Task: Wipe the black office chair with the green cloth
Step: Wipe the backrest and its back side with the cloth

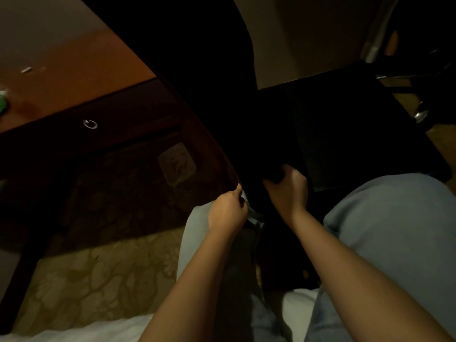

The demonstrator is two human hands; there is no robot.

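The black office chair stands right in front of my knees, with its seat to the right and its dark backrest rising at upper centre. My right hand grips a dark bunched cloth against the seat's near left corner; the dim light hides its colour. My left hand is just left of it. Its fingers are curled and its thumb points up along the chair's rim, pinching that edge.
A brown wooden desk with a ring-pull drawer fills the upper left; something bright green lies at its left edge. Patterned carpet lies below. My legs in light jeans flank the chair. Chrome chair-base parts show far right.
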